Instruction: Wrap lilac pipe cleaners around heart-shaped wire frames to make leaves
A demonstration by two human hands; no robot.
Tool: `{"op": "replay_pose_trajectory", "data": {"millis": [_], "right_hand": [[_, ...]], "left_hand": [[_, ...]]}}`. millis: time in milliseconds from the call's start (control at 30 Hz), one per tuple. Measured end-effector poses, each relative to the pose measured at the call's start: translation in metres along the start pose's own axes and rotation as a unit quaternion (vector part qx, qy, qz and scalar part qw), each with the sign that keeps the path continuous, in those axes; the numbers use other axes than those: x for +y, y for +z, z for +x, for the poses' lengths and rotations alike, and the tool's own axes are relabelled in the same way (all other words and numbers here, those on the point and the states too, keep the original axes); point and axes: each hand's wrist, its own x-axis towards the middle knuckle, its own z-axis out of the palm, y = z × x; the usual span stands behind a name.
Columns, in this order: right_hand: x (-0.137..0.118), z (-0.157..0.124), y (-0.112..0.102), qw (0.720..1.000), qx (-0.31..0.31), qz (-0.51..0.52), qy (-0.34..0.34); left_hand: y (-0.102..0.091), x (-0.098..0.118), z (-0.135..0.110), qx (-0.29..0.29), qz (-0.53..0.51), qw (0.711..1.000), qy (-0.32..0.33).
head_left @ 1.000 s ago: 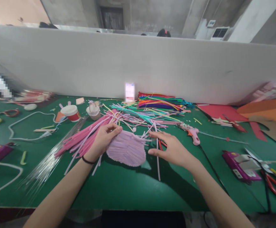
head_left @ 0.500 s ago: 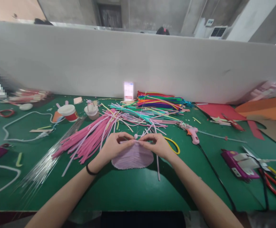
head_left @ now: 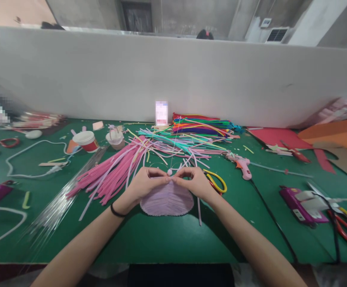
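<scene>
A pale lilac petal-shaped piece (head_left: 166, 199), ribbed like pipe cleaners laid side by side, hangs between my hands over the table. My left hand (head_left: 148, 184) pinches its upper edge between thumb and forefinger. My right hand (head_left: 193, 181) pinches the same edge, the fingertips of both hands almost touching. Just above them shows a small lilac knob (head_left: 169, 172), and a thin wire (head_left: 176, 139) rises from it. Yellow-handled scissors (head_left: 216, 181) lie beside my right hand, partly behind it. Pink pipe cleaners (head_left: 110, 171) lie in a bundle left of my left hand.
Coloured pipe cleaners (head_left: 203, 125) lie at the back beside a propped phone (head_left: 161, 113). A pink glue gun (head_left: 244, 167) and a purple power strip (head_left: 303, 207) are to the right. Left are a paper cup (head_left: 86, 142), a plastic cup (head_left: 115, 138) and bare wires (head_left: 59, 203).
Both hands keep their pinch, with the fingertips slightly closer together. The petal-shaped piece has tilted a little, and more of the yellow-handled scissors shows beside my right hand.
</scene>
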Motion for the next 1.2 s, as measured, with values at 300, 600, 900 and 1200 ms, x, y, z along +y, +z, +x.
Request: {"op": "replay_pose_trajectory", "data": {"millis": [300, 600, 900, 1200], "right_hand": [[0.003, -0.003, -0.019, 0.999, -0.022, -0.014, 0.03], [-0.006, -0.009, -0.04, 0.994, -0.096, -0.04, 0.034], [-0.01, -0.01, -0.041, 0.994, -0.055, -0.085, 0.037], [-0.017, -0.005, -0.031, 0.982, 0.046, -0.185, -0.006]], "left_hand": [[-0.001, 0.0, 0.001, 0.022, 0.008, 1.0, -0.006], [-0.005, 0.003, 0.002, 0.054, 0.0, 0.998, -0.017], [-0.007, 0.007, 0.001, 0.06, 0.029, 0.998, -0.008], [-0.008, 0.009, -0.002, 0.091, 0.067, 0.992, 0.05]]}}
